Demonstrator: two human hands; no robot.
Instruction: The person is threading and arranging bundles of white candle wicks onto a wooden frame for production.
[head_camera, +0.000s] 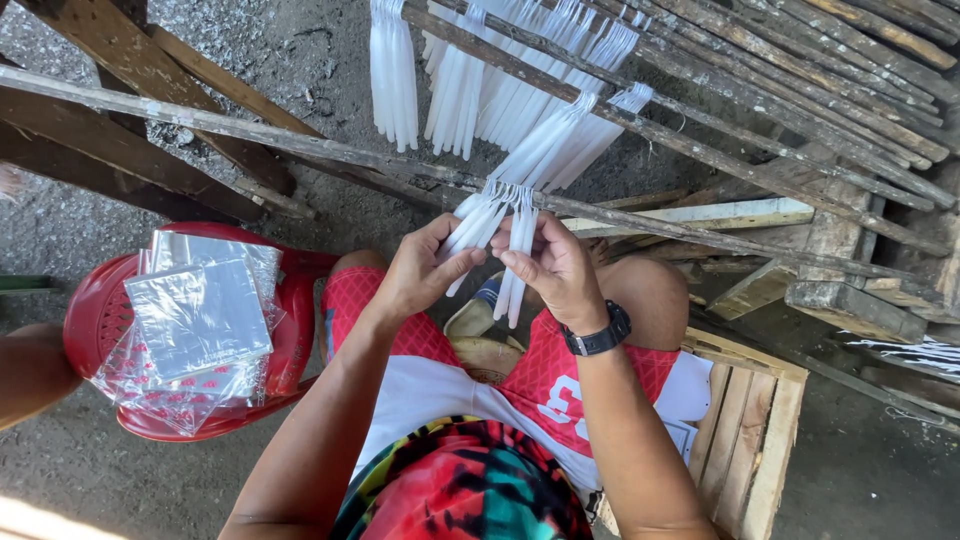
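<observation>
Left hand: the left hand (420, 272) is raised in front of the knees, fingers curled and pinching a few slim white candles (500, 240) near their lower ends, thumb pressed across them.
Right hand: the right hand (553, 268) sits just beside the left, fingers closed around the neighbouring candles of the same bunch; a black wristwatch (598, 336) is on that wrist.
Candles held: the bunch hangs by its wicks from a thin wooden pole (250, 130) that runs across the scene from the far left to the right; the candles slant down and toward the person, into both hands.
Other candles: more white candle bunches (460, 80) hang from further poles (800, 90) at the far side, well apart from the hands.
Left side: a red plastic chair (85, 320) stands on the ground to the left, and a loose stack of clear plastic bags (200, 315) lies on its seat.
Right side: a pale wooden crate (760, 420) is near, to the right of the person's legs.
Person: seated, in red patterned shorts (545, 385) and a multicoloured shirt (460, 485), knees pointing to the far side.
Ground: grey dirt floor (60, 470) speckled with white flecks under the poles.
</observation>
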